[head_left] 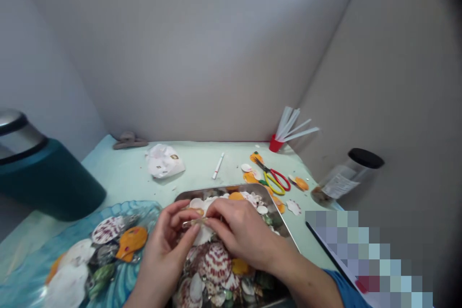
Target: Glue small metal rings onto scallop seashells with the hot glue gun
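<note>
My left hand (pixel 166 245) and my right hand (pixel 241 231) meet over a metal tray (pixel 269 197) full of seashells. Together they pinch a small pale, narrow object (pixel 193 223) between thumbs and fingertips; I cannot make out what it is. Under the hands lie several shells, among them a red-striped scallop shell (pixel 217 262) and orange ones. To the left, a blue glass plate (pixel 144 209) carries more shells, including an orange shell (pixel 132 241) and large white ones.
On the pale green table lie red-and-yellow scissors (pixel 276 179), scattered shells, a white tube (pixel 218 165), a crumpled white bag (pixel 164 161), a red cup of white sticks (pixel 277 143), and a tipped jar with black lid (pixel 346 175). A dark green bin (pixel 43 178) stands left. Walls enclose the corner.
</note>
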Motion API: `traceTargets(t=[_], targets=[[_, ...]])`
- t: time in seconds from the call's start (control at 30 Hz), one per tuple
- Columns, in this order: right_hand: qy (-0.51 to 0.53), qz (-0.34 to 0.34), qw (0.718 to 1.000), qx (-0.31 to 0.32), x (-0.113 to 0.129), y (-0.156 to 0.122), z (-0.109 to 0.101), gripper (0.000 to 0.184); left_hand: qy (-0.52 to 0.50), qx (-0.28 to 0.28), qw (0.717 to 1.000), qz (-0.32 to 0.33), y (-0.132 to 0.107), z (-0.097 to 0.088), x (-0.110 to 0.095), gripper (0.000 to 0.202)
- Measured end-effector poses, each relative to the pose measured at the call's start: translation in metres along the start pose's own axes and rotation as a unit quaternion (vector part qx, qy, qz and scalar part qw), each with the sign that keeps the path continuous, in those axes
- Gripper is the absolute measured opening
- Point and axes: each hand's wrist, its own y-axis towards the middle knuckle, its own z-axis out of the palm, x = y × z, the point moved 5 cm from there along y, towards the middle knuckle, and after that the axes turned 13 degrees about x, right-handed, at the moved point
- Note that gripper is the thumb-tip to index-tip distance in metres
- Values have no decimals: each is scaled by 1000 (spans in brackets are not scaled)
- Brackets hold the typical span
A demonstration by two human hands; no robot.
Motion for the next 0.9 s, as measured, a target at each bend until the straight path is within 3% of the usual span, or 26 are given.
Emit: traceTargets(t=[0.17,0.27,0.4,0.53,0.67,0.9], targets=[[-19,44,999,14,-4,3,-4,10,4,21,1000,-3,0,0,6,41],[-70,131,989,-2,-23,-2,-16,16,9,27,1000,-1,1,-1,7,41],[-165,313,934,-47,-62,-30,-36,21,44,30,999,5,2,-2,6,38],[-201,432,879,-14,-90,-65,-30,32,52,48,997,17,2,0,5,35],[-180,452,872,57,-95,-79,-10,30,83,49,995,27,2,-1,4,33],[-171,481,856,75,-82,-88,1,27,87,65,994,24,4,-4,1,44]])
